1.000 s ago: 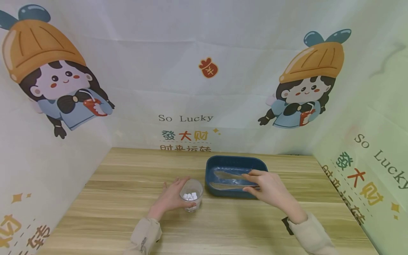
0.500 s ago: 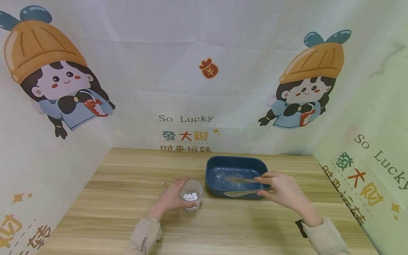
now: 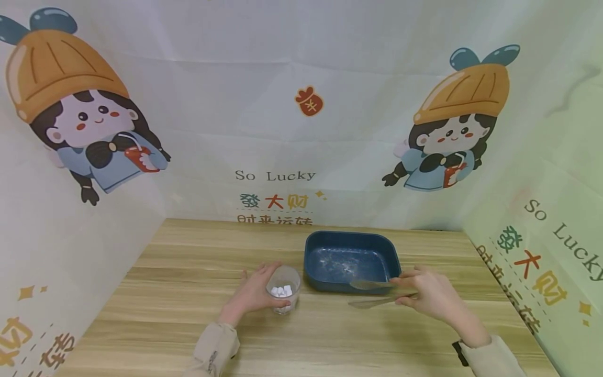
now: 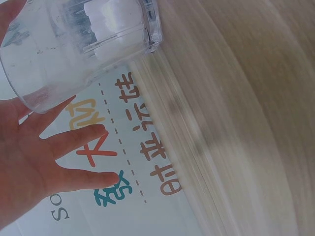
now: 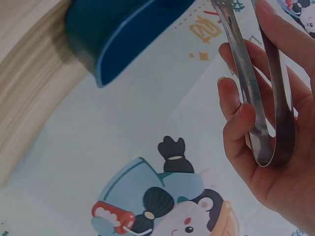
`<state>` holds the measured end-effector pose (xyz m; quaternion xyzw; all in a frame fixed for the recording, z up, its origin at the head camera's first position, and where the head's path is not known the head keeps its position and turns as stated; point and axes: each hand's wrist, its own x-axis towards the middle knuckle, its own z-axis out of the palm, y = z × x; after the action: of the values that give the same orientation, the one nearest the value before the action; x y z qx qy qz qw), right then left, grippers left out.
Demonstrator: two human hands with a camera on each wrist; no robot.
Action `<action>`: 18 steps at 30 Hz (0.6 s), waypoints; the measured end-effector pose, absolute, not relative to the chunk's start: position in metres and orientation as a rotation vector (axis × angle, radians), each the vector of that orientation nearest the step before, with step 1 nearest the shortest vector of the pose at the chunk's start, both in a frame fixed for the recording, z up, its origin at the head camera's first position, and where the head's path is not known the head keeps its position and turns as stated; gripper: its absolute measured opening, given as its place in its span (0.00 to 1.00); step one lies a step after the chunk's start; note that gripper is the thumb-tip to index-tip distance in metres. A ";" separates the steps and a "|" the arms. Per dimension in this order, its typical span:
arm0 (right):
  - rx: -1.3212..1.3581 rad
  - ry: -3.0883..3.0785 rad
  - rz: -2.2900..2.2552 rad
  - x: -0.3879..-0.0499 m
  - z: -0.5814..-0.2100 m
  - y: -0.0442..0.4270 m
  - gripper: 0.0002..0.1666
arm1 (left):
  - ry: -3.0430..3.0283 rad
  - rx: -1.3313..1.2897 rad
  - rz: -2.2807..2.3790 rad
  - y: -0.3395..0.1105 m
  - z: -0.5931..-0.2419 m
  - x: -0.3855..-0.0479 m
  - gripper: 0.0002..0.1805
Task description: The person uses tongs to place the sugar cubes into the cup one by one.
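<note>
A clear glass cup (image 3: 290, 302) with several small white cubes (image 3: 281, 290) in its bottom stands on the table. Thumb and forefinger of my left hand (image 3: 254, 292) curve round it from the left, while the other fingers spread apart in the left wrist view. Metal tongs (image 3: 372, 285) lie in the grip of my right hand (image 3: 433, 293), their two arms apart and tips pointing left. They are over the near right edge of a dark blue box (image 3: 346, 264). In the right wrist view, the bent end of the tongs (image 5: 284, 132) sits in the palm.
Pale marks show on the box floor. The wooden table (image 3: 188, 251) meets a printed cloth backdrop (image 3: 348, 173) at the back, with cloth also at both sides. Wood surface extends in front of the cup and box.
My right hand has drawn the tongs from inside the blue box toward the right and nearer to me. The left hand and the cup have stayed in place.
</note>
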<state>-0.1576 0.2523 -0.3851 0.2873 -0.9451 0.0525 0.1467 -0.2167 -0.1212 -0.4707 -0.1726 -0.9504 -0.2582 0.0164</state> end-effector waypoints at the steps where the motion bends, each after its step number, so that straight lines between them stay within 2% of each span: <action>1: 0.819 -2.727 0.151 -0.157 -0.387 0.253 0.22 | -2.954 -0.537 -0.803 -0.121 -0.471 -0.217 0.52; 18: 0.728 -2.868 0.177 -0.157 -0.413 0.271 0.23 | -2.965 -0.524 -0.803 -0.121 -0.469 -0.215 0.52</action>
<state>-0.1574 0.2710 -0.4126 0.2448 -0.9637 0.0596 0.0887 -0.2145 -0.1209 -0.4688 -0.1680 -0.9515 -0.2576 0.0125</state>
